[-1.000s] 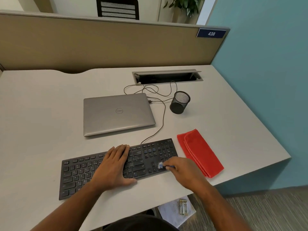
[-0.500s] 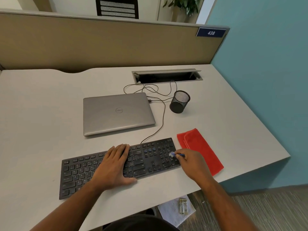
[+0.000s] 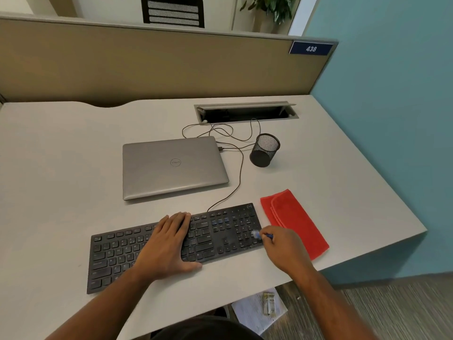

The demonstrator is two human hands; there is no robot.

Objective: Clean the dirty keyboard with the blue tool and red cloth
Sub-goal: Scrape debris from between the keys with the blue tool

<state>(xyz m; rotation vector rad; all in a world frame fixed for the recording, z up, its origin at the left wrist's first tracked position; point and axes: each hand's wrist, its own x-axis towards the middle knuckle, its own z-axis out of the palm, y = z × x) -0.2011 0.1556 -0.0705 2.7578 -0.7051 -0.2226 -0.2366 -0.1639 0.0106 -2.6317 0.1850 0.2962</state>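
Observation:
A black keyboard (image 3: 117, 256) lies slanted near the desk's front edge. My left hand (image 3: 169, 244) rests flat on its middle keys, fingers straight. My right hand (image 3: 284, 249) grips a small blue tool (image 3: 262, 234) whose pale brush tip touches the number pad at the keyboard's right end. A folded red cloth (image 3: 294, 219) lies on the desk just right of the keyboard, partly under my right wrist.
A shut grey laptop (image 3: 171, 165) sits behind the keyboard, with cables running to an open cable slot (image 3: 245, 112). A black mesh pen cup (image 3: 264, 153) stands right of the laptop. The desk's right edge (image 3: 382, 182) meets a blue wall. Papers (image 3: 257, 310) lie on the floor below.
My right hand with the blue tool swept from the keyboard's lower middle-right toward the right end of the number pad. My left hand has stayed in place.

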